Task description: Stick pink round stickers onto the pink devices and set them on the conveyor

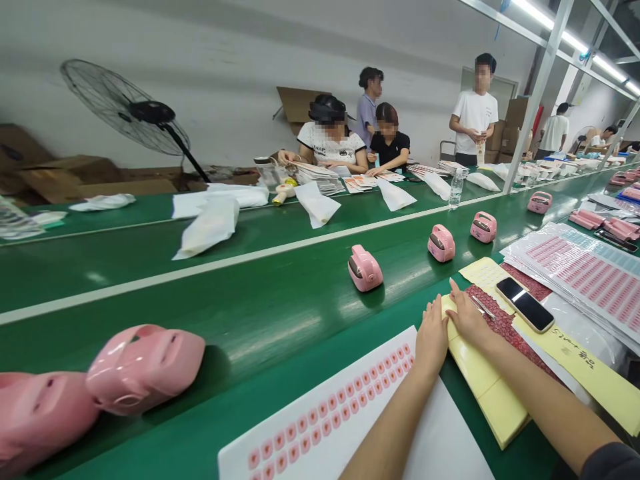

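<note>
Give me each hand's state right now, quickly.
Left hand: open, flat on the yellow sheet, holding nothing.
Right hand: open, fingers resting on that sheet, holding nothing.

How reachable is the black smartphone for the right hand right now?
Probably easy to reach. The right hand lies just beside the black smartphone on a red patterned sheet. Only thin metal tweezers lie between them, and they look too flat to block it.
</note>
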`<state>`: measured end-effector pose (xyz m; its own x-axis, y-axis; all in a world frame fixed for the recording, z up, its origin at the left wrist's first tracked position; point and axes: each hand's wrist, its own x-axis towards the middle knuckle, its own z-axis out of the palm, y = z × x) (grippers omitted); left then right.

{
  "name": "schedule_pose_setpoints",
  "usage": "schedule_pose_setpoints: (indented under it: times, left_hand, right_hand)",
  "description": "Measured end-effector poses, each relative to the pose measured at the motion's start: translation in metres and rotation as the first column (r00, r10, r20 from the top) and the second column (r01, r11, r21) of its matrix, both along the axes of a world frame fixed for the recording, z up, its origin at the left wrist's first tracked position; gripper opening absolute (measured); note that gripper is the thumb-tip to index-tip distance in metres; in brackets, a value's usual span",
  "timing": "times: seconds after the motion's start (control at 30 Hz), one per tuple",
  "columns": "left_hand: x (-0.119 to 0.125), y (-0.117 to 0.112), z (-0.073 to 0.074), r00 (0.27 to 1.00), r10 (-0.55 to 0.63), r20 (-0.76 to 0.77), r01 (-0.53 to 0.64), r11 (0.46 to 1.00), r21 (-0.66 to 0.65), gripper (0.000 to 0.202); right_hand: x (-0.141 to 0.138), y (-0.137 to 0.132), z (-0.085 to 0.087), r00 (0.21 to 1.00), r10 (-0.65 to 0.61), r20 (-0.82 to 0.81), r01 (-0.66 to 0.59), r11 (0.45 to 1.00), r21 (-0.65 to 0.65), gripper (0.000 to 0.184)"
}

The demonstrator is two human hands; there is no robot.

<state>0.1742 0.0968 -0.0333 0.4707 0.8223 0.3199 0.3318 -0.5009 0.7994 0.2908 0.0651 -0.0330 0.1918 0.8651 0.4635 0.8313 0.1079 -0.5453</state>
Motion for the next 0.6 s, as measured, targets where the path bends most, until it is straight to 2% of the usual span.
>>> schedule_pose_setpoints:
  times: [0.17, 0.3, 0.37, 0.43, 0.5, 0.6]
  left_hand:
    - [0.001, -0.007, -0.001, 0.99, 0.026, 0.138, -0.022, 0.999, -0.034, 0.045]
    - [-0.001, 0.003, -0.006, 0.959, 0.065, 0.274, -0.044, 0.996, -0.084, 0.048]
    - [-0.002, 0.011, -0.008, 0.942, 0.073, 0.327, -0.038, 0.993, -0.111, 0.047]
    - [-0.005, 0.018, -0.009, 0.93, 0.067, 0.362, -0.024, 0.992, -0.121, 0.044]
    - [-0.01, 0.02, -0.008, 0.922, 0.066, 0.381, -0.029, 0.994, -0.103, 0.044]
    - [-0.019, 0.007, -0.006, 0.92, 0.058, 0.387, -0.052, 0.998, -0.026, 0.04]
  right_hand:
    - [-0.006, -0.006, 0.002, 0.996, 0.072, -0.047, -0.067, 0.992, 0.103, 0.059]
    - [-0.008, -0.01, 0.006, 0.988, 0.099, -0.118, -0.076, 0.98, 0.186, 0.054]
    - [-0.004, -0.009, 0.012, 0.961, 0.08, -0.265, -0.049, 0.991, 0.122, 0.055]
    - [0.001, -0.007, 0.022, 0.892, 0.048, -0.449, -0.078, 0.996, -0.049, 0.059]
    - [0.008, -0.004, 0.033, 0.819, 0.029, -0.573, -0.19, 0.956, -0.224, 0.063]
    - [0.012, 0.002, 0.048, 0.781, 0.034, -0.624, -0.29, 0.904, -0.314, 0.061]
